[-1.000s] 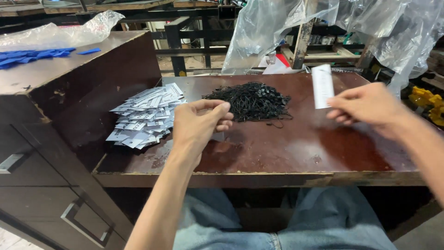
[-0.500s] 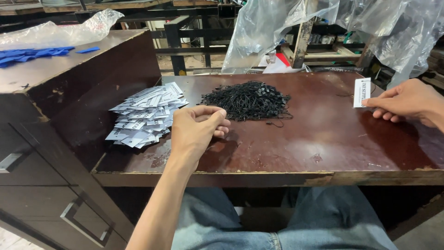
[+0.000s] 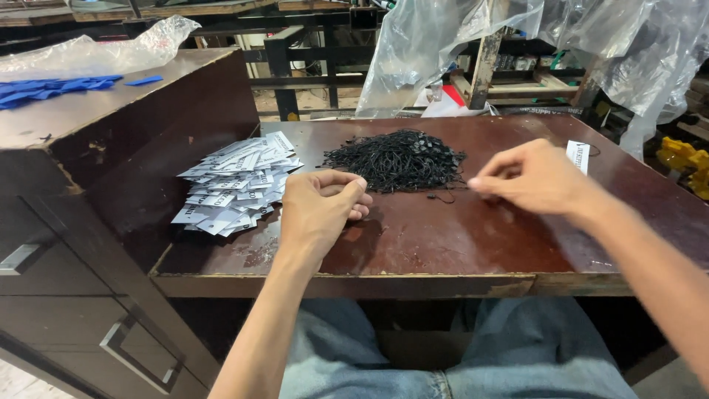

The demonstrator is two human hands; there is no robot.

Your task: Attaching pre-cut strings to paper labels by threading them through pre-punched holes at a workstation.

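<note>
My left hand (image 3: 323, 208) rests on the brown table (image 3: 443, 244), fingers curled in, nothing visible in it. It lies between a heap of white paper tags (image 3: 235, 185) on its left and a pile of black string loops (image 3: 395, 159) just beyond it. My right hand (image 3: 530, 179) hovers low over the table to the right of the black pile, fingers spread and pointing left, fingertips almost at the pile's edge. A single white tag (image 3: 577, 155) lies on the table behind this hand.
A tall dark cabinet (image 3: 88, 185) with drawer handles stands against the table's left side, blue pieces (image 3: 44, 87) and clear plastic on top. Clear plastic sheets (image 3: 436, 44) hang behind the table. Yellow objects (image 3: 683, 159) sit at the far right.
My right hand has let go of the white tag, which now lies at the table's right, and has moved left toward the black pile. The left hand has barely moved.
</note>
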